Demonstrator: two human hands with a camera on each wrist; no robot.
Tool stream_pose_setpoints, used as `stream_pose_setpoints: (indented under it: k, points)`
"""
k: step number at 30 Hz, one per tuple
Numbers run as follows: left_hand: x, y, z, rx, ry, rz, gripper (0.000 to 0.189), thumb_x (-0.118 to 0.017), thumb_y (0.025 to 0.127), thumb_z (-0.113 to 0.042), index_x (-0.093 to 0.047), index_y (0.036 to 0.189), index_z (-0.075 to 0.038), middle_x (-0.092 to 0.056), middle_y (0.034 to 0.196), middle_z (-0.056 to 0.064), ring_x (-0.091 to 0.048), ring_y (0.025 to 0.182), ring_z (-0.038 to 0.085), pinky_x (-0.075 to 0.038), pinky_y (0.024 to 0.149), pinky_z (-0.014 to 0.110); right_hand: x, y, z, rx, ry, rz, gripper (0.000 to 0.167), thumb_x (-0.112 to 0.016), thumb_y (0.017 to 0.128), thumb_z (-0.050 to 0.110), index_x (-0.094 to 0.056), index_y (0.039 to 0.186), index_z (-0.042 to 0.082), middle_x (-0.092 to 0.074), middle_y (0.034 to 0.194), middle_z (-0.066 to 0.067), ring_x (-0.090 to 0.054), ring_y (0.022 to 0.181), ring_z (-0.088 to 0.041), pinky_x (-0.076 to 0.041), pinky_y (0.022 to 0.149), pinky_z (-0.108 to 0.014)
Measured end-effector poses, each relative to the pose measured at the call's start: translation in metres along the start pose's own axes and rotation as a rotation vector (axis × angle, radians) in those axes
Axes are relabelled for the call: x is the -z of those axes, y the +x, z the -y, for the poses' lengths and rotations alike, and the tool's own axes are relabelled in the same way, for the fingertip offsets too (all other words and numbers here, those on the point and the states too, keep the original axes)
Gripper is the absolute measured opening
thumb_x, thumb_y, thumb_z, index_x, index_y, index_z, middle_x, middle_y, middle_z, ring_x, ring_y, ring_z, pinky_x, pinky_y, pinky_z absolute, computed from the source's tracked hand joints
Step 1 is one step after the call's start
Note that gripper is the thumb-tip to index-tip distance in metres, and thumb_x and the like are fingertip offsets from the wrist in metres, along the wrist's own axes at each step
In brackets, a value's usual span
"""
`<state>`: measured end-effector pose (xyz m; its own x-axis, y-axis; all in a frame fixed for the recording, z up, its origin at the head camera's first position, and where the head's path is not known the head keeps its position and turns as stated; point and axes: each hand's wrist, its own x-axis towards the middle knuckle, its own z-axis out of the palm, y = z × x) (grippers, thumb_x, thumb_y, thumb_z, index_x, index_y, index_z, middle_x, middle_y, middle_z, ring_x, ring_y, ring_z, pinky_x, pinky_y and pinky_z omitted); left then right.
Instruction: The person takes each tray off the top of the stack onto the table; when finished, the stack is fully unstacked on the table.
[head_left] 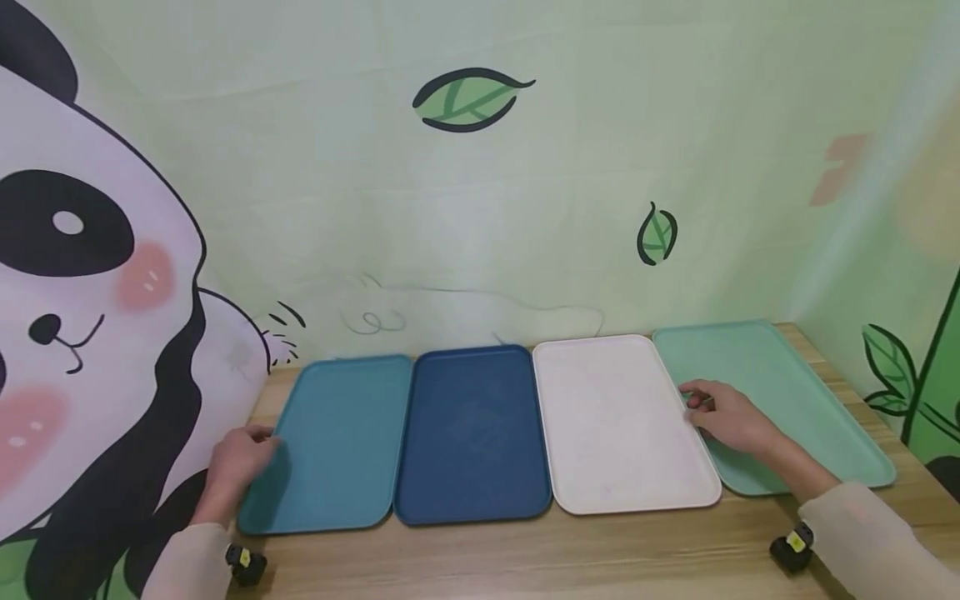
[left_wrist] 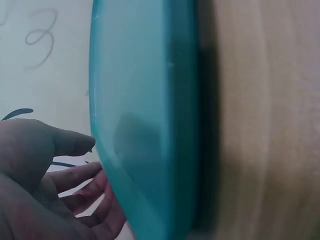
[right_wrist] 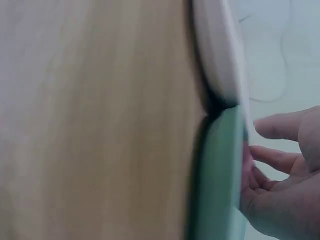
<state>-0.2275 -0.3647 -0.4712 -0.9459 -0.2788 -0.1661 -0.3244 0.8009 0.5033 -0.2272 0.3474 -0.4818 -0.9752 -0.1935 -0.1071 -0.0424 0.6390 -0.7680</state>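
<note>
Four trays lie side by side in a row: a teal tray (head_left: 337, 450), a dark blue tray (head_left: 472, 442), a white tray (head_left: 622, 433) and a light green tray (head_left: 787, 400). At the teal tray's outer left edge is my left hand (head_left: 242, 458); the left wrist view shows its thumb apart from its loosely bent fingers (left_wrist: 80, 177) beside the rim. My right hand (head_left: 723, 414) hovers around the seam between the white and light green trays, thumb and fingers loosely bent. Whether its fingertips touch a rim is hard to see.
The trays sit on a wooden table (head_left: 480, 558) against a pale green wall cloth (head_left: 480, 225) printed with leaves. A large panda print (head_left: 82, 275) covers the left side. Each wrist wears a small black device (head_left: 792, 548).
</note>
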Motion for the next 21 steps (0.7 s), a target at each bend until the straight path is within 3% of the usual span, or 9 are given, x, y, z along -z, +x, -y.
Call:
stream_pose_setpoints:
  k: [6,9,11,15,21]
  points:
    - [0.011,-0.008,-0.016,0.002,0.028,0.142,0.074,-0.049,0.110,-0.032,-0.023,0.154,0.022,-0.030,0.152,0.048,-0.036,0.139,0.063,-0.039,0.111,0.072,0.024,-0.011,0.011,-0.046,0.131,0.129,0.063,-0.055,0.112,0.023,-0.030,0.156,-0.015,-0.053,0.139,-0.034,-0.059,0.124,-0.042,-0.059,0.097,-0.049]
    - [0.018,-0.016,-0.032,-0.082,0.080,0.179,0.082,-0.048,0.111,-0.040,-0.018,0.155,0.023,-0.028,0.153,0.050,-0.034,0.140,0.065,-0.037,0.111,0.073,0.043,-0.017,0.017,-0.002,0.111,0.149,0.069,-0.051,0.114,0.033,-0.026,0.160,-0.012,-0.048,0.149,-0.037,-0.055,0.132,-0.047,-0.055,0.102,-0.054]
    - [0.021,-0.023,-0.049,-0.183,0.104,0.144,0.084,-0.048,0.111,-0.045,-0.021,0.156,0.020,-0.031,0.153,0.049,-0.036,0.140,0.064,-0.038,0.110,0.073,0.054,-0.020,0.023,0.028,0.033,0.118,0.072,-0.048,0.114,0.040,-0.027,0.161,-0.009,-0.046,0.152,-0.036,-0.053,0.135,-0.049,-0.053,0.103,-0.058]
    - [0.022,-0.040,-0.094,-0.401,0.118,0.006,0.086,-0.053,0.108,-0.054,-0.030,0.161,0.010,-0.035,0.156,0.041,-0.036,0.142,0.060,-0.034,0.112,0.074,0.072,-0.024,0.040,0.084,-0.114,0.021,0.071,-0.047,0.113,0.045,-0.030,0.163,-0.003,-0.044,0.155,-0.033,-0.044,0.139,-0.052,-0.046,0.102,-0.070]
    - [0.022,-0.064,-0.168,-0.660,0.162,-0.118,0.083,-0.064,0.103,-0.056,-0.033,0.167,-0.013,-0.028,0.169,0.024,-0.028,0.153,0.050,-0.030,0.116,0.074,0.080,-0.034,0.079,0.244,-0.291,-0.073,0.076,-0.060,0.108,0.041,-0.027,0.167,0.007,-0.030,0.166,-0.028,-0.030,0.148,-0.053,-0.033,0.106,-0.078]
